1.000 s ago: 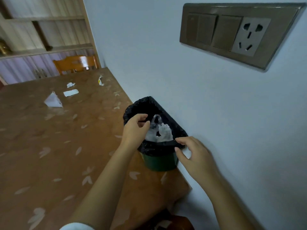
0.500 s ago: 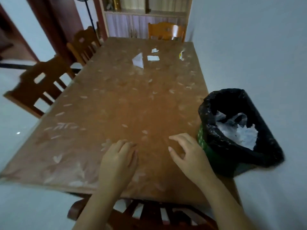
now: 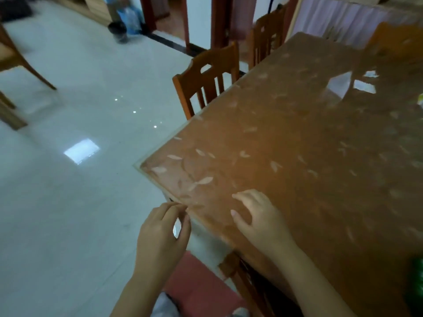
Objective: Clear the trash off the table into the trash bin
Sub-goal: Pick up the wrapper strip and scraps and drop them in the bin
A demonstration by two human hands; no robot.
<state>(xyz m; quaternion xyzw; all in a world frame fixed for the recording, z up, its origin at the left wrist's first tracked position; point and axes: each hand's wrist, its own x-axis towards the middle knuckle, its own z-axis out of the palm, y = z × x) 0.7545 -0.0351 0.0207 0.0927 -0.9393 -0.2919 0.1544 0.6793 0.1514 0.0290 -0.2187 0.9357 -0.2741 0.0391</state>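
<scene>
White paper scraps lie at the far end of the brown leaf-patterned table: a folded triangular piece, a flat piece and a smaller one. A yellowish scrap shows at the right border. Only a blurred green sliver of the trash bin appears at the right edge. My right hand hovers over the table's near corner area with fingers spread and nothing in it. My left hand is loosely curled just off the table's near edge, holding nothing.
Two wooden chairs stand along the table's left side and another at its far end. A chair with a red cushion is right below me. To the left lies glossy tile floor, with a dark bucket far off.
The view has swung left, away from the wall and bin. Both hands left the bin's rim and came to the table's near left corner, the left one now off the edge.
</scene>
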